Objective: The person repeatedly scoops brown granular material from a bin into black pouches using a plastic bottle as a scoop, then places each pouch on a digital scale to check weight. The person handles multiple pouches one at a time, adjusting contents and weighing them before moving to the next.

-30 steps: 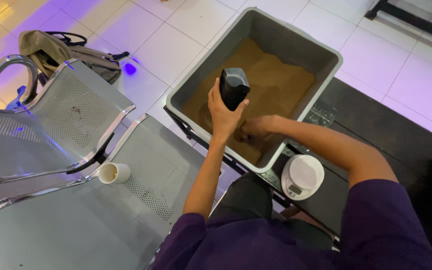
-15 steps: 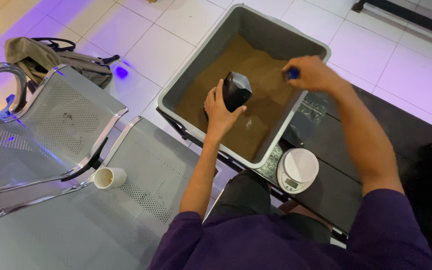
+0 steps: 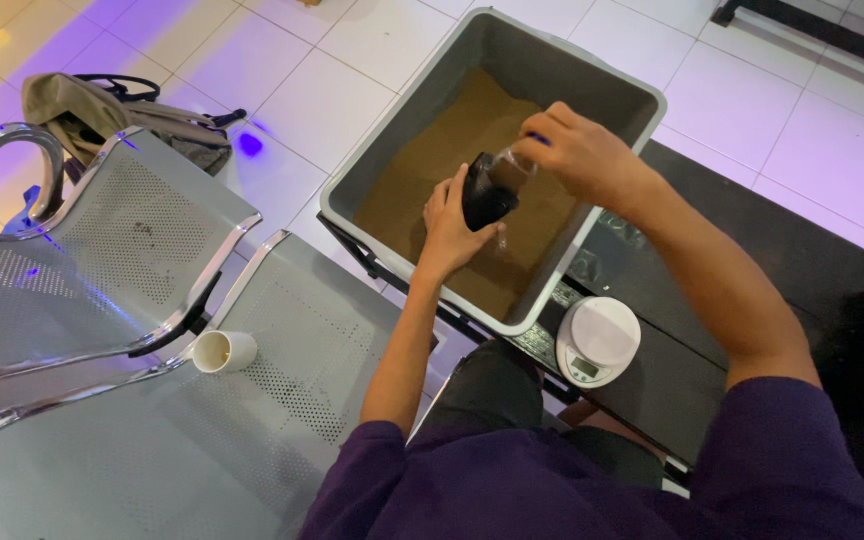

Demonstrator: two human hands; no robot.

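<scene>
So the left hand (image 3: 452, 225) is wrapped snugly around a small dark pouch (image 3: 487, 190), holding it upright over the middle of the big grey tub (image 3: 592, 250), which is about half full of brown powder (image 3: 432, 170). The right hand (image 3: 577, 150) sits at about 2 o'clock from the pouch, fingers pinched shut on a little clear scoop (image 3: 512, 165) tipped right at the pouch's mouth; something blue peeks out behind the knuckles, can't tell what it is. My read: filling is underway but nowhere near wrapped up. The scoop looks loaded with brown stuff and touches or nearly touches the opening, and how full the pouch is, honestly can't tell from here. The small white scale (image 3: 597, 342) sits at 5 o'clock from the tub on the dark table (image 3: 672, 380), with nothing on it, so weighing looks not yet done. A white paper cup (image 3: 224, 351) lies on its side way off at 8 o'clock on the perforated metal bench (image 3: 132, 250), untouched, and a tan bag (image 3: 102, 115) sits on the floor at 10 o'clock.
</scene>
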